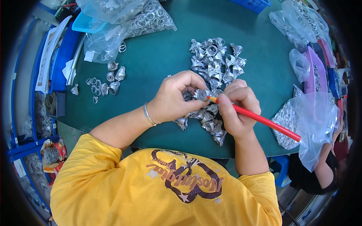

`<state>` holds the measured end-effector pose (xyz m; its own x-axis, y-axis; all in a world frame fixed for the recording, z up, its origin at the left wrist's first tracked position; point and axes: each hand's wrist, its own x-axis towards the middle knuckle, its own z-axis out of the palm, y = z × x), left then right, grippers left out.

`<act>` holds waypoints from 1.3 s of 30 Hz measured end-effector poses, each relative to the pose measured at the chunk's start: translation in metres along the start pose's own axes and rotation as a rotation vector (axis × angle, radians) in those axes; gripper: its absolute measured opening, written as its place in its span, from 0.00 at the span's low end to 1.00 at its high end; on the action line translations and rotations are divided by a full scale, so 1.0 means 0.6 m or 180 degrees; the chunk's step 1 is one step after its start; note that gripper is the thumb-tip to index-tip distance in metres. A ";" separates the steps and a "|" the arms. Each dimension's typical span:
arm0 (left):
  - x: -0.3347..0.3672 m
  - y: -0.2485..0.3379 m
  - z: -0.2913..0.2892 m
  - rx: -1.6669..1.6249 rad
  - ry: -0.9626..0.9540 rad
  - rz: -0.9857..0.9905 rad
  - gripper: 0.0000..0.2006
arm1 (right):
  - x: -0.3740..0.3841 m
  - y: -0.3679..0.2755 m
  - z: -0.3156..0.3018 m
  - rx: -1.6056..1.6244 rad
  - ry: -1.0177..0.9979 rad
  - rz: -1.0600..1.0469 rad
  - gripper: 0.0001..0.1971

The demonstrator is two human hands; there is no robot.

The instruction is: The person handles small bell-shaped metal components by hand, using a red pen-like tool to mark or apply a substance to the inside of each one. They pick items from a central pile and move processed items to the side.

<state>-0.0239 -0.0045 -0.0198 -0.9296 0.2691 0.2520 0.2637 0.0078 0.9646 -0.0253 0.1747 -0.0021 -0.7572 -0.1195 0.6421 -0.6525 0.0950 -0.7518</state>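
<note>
My left hand [176,94] pinches a silvery metal ring-shaped casting [202,94] between thumb and fingers, above the table. In my right hand [239,107] is a red pencil [266,122], gripped near its sharpened end. The pencil's tip points left and meets, or nearly meets, the casting's rim; contact is too small to tell. A heap of similar silvery castings [213,56] with jagged edges lies just beyond both hands. More castings [211,126] spread below and between the hands, partly hidden by them.
Several loose rings and castings [113,77] lie on the green table [151,56] at left. Bags of metal rings [149,19] stand at the back left. At right are a clear bag of metal parts [288,124], a purple bin [312,69] and another person's arm [325,167].
</note>
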 end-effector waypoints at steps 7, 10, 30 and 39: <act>-0.001 0.008 -0.009 0.0183 -0.0421 -0.0309 0.16 | -0.003 -0.001 0.005 -0.0220 0.0093 -0.0001 0.09; 0.000 0.009 0.002 -0.0400 -0.0152 -0.0366 0.15 | -0.006 0.007 -0.002 -0.0595 0.0118 0.0246 0.09; 0.024 0.088 -0.028 -0.1956 0.0235 -0.0596 0.02 | -0.004 0.012 -0.007 -0.0310 0.0785 0.0816 0.09; 0.192 0.179 -0.269 0.3730 0.2310 0.2526 0.06 | 0.002 0.004 -0.001 -0.0353 0.0629 0.0765 0.09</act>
<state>-0.1441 -0.1281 0.1256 -0.2953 0.0719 0.9527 0.4454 0.8925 0.0707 -0.0280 0.1751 -0.0033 -0.8737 0.1126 0.4732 -0.4454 0.2056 -0.8714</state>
